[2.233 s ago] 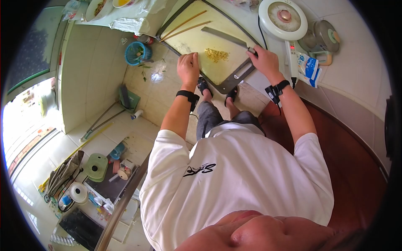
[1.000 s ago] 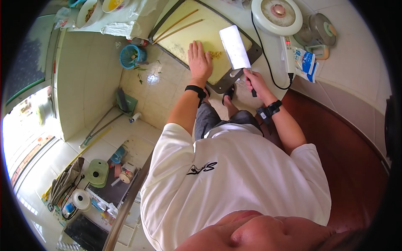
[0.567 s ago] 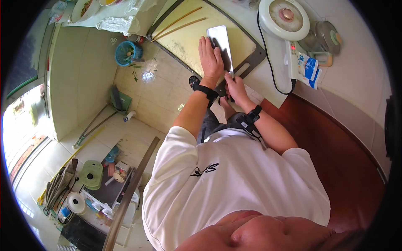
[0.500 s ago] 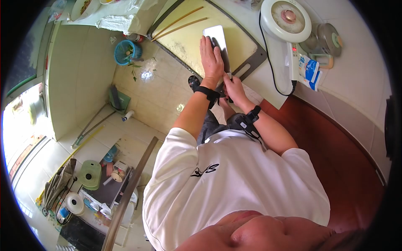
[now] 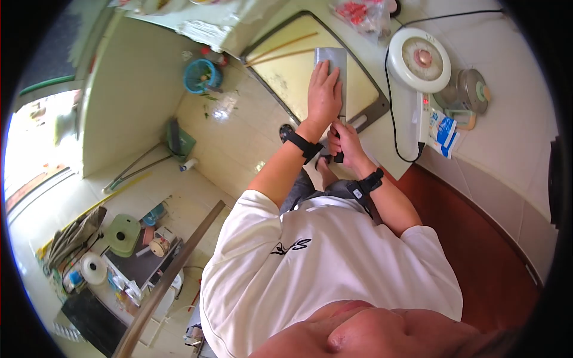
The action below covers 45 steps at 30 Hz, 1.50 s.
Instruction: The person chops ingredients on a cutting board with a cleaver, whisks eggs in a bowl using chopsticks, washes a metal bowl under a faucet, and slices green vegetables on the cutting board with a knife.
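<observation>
My right hand is closed around the black handle of a cleaver, which I hold above the near part of the cutting board. The cleaver's broad grey blade points away from me. My left hand lies along the blade with its fingers stretched out, covering much of its left side. Beneath is a pale cutting board with a dark rim and a slot handle at its right corner. Two wooden chopsticks rest on the board's far left part, partly hidden by the blade.
Right of the board stand a round white appliance, a corded power strip and a blue-white packet. A plastic bag with red contents lies behind. On the floor at left are a blue basket and a green dustpan.
The view has shifted, so the board and both hands appear lower and further right. The blade's bright reflection has turned dull grey. Both hands stay on the cleaver.
</observation>
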### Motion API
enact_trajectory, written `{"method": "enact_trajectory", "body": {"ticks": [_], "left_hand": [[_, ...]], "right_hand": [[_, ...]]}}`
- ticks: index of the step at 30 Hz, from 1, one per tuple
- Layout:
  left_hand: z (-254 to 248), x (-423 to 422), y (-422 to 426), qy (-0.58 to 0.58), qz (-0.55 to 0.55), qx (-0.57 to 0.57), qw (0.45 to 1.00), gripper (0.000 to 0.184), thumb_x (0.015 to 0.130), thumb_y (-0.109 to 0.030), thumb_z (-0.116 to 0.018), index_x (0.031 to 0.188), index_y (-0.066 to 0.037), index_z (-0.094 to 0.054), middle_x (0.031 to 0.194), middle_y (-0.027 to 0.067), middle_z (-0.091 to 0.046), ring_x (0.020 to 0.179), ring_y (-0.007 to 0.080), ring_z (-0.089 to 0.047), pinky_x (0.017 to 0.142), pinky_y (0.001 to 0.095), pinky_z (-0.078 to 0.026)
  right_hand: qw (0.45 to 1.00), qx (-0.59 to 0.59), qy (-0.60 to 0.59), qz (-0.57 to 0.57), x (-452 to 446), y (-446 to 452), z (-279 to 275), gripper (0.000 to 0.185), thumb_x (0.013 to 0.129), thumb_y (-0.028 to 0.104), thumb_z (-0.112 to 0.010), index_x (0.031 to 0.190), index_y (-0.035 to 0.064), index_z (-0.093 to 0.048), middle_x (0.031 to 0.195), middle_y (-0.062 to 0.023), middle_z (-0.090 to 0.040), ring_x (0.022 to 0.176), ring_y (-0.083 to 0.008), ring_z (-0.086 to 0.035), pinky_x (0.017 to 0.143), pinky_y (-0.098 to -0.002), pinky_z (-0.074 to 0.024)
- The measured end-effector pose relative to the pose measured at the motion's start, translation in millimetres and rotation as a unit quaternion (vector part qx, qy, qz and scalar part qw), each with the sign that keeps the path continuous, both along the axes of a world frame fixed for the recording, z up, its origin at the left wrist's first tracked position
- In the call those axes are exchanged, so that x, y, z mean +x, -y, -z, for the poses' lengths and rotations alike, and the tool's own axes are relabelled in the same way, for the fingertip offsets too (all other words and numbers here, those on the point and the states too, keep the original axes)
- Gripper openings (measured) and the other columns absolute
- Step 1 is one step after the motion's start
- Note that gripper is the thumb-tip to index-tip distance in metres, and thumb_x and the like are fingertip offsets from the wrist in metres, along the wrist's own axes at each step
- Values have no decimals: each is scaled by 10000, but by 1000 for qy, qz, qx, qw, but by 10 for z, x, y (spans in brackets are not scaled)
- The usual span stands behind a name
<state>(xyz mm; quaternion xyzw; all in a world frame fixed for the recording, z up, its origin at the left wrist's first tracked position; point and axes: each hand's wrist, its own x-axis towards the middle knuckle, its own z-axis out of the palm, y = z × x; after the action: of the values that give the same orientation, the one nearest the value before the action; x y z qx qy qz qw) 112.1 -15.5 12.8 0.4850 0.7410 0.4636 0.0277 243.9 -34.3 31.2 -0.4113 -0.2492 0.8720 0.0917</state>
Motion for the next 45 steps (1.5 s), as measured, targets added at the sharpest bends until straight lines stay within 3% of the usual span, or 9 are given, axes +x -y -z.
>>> {"method": "enact_trajectory", "body": {"ticks": [1, 5, 12, 18, 31, 33, 37, 39, 45], "left_hand": [[-156, -81, -38, -28, 5, 17, 999, 307, 836, -76, -580, 1124, 29, -593, 1276, 264, -498, 1206, 458, -430, 1031, 472, -357], [-894, -536, -197, -127, 6, 34, 991, 304, 839, -83, -559, 1119, 29, -595, 1259, 289, -499, 1193, 457, -441, 1028, 468, -357], [-1716, -1629, -440, -170, -15, 110, 979, 330, 874, -115, -521, 1156, 48, -574, 1292, 290, -481, 1212, 448, -437, 1044, 453, -344], [-1646, -2703, -641, -98, -9, 141, 985, 376, 903, -111, -467, 1221, 81, -524, 1356, 300, -418, 1270, 445, -382, 1067, 436, -312], [-1089, -3618, -890, 112, 56, 133, 983, 368, 928, -39, -399, 1261, 105, -463, 1390, 303, -375, 1309, 415, -355, 1090, 387, -293], [-1023, -3659, -918, 26, 9, 136, 990, 363, 903, -36, -433, 1240, 76, -507, 1319, 264, -482, 1213, 390, -483, 1016, 380, -390], [-1024, -3730, -901, 39, 13, 103, 994, 347, 893, -19, -434, 1212, 83, -525, 1284, 289, -497, 1231, 422, -445, 1047, 408, -354], [-1085, -3745, -859, 60, 15, 97, 993, 310, 891, -28, -449, 1153, 71, -581, 1182, 266, -581, 1151, 402, -527, 983, 400, -417], [-1194, -3828, -877, 122, 63, 104, 985, 289, 899, -33, -455, 1120, 49, -621, 1066, 242, -643, 1027, 354, -622, 885, 363, -473]], "right_hand": [[1000, 11, -18, -8, -63, -25, -171, 245, 926, 197, -499, 709, 132, -402, 509, 56, -332, 385, -60, -308, 374, -235, -276], [991, 67, -119, -4, -504, -114, -758, 156, 852, 53, -487, 729, 124, -421, 536, 56, -355, 394, -55, -313, 387, -240, -274], [968, 190, -166, -10, -1588, -354, -1397, 138, 801, 17, -532, 730, 89, -439, 534, 25, -406, 396, -83, -371, 380, -258, -313], [936, 344, -69, 0, -2678, -519, -1311, 115, 751, 29, -570, 723, 45, -460, 538, -30, -472, 386, -129, -438, 374, -278, -348], [921, 384, 60, 41, -3540, -540, -1114, 134, 750, 29, -573, 686, 62, -460, 517, 6, -440, 396, -104, -428, 376, -268, -340], [882, 455, 115, 41, -3517, -512, -1109, 134, 746, 45, -584, 694, 63, -462, 523, 16, -435, 406, -92, -428, 380, -265, -340], [855, 502, 113, 66, -3395, -507, -1158, 126, 745, 64, -592, 704, 63, -473, 529, 21, -438, 413, -81, -433, 380, -263, -337], [835, 534, 120, 59, -3320, -517, -1226, 125, 751, 74, -591, 704, 69, -475, 539, 17, -453, 413, -77, -432, 377, -263, -334], [866, 480, 118, 75, -3161, -521, -1362, 132, 739, 95, -604, 715, 60, -479, 546, -3, -484, 408, -85, -439, 386, -264, -339]]}}
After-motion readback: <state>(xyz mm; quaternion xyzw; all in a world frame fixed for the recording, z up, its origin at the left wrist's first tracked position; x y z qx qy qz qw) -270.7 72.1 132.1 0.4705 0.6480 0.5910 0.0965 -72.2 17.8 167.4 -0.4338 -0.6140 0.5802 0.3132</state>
